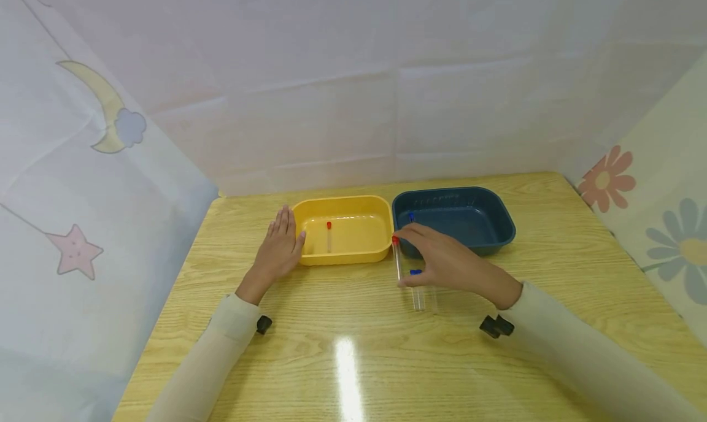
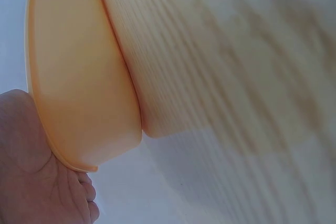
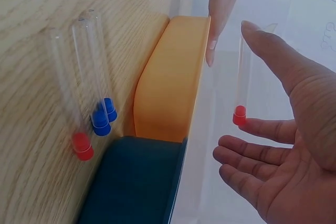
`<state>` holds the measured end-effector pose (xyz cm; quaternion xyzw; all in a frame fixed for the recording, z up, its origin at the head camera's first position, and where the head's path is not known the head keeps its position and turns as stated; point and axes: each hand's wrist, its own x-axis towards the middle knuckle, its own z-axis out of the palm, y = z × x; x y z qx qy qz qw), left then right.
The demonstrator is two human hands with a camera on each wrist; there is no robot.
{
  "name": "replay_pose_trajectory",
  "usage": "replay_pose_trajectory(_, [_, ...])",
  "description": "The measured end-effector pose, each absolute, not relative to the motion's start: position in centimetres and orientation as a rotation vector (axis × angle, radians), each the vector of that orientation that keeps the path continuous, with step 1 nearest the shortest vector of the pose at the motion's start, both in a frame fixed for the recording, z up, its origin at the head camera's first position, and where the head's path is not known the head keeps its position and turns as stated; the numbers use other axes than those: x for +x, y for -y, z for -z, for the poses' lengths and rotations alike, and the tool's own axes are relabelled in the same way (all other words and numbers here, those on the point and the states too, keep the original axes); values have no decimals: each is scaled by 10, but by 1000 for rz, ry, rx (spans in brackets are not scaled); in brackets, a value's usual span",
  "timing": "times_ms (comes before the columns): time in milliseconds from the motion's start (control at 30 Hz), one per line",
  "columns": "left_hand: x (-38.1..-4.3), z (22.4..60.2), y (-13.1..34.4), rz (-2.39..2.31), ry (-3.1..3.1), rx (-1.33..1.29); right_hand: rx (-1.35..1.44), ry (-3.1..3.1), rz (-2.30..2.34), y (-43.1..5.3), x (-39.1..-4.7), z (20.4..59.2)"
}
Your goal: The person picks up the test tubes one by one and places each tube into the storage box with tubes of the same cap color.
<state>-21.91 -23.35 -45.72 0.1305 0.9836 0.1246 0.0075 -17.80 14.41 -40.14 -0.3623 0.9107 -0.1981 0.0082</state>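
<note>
My right hand pinches a clear test tube with a red cap lengthwise, thumb at its bottom end and index finger at the cap. It is held up over the table by the inner corners of two trays. My left hand rests, fingers straight, against the left rim of the yellow tray. Inside that tray lies another red-capped tube. The dark blue tray has a blue-capped tube in it, partly hidden by my right hand.
On the wooden table under my right hand lie two blue-capped tubes and one red-capped tube, in front of the blue tray. The trays stand side by side near the back edge. A printed cloth hangs behind and at both sides.
</note>
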Motion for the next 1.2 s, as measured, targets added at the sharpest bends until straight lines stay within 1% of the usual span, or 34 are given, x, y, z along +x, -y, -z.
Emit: replay_pose_trajectory(1200, [-221, 462, 236, -403, -3082, 395, -1046, -2802, 699, -111, -205, 389])
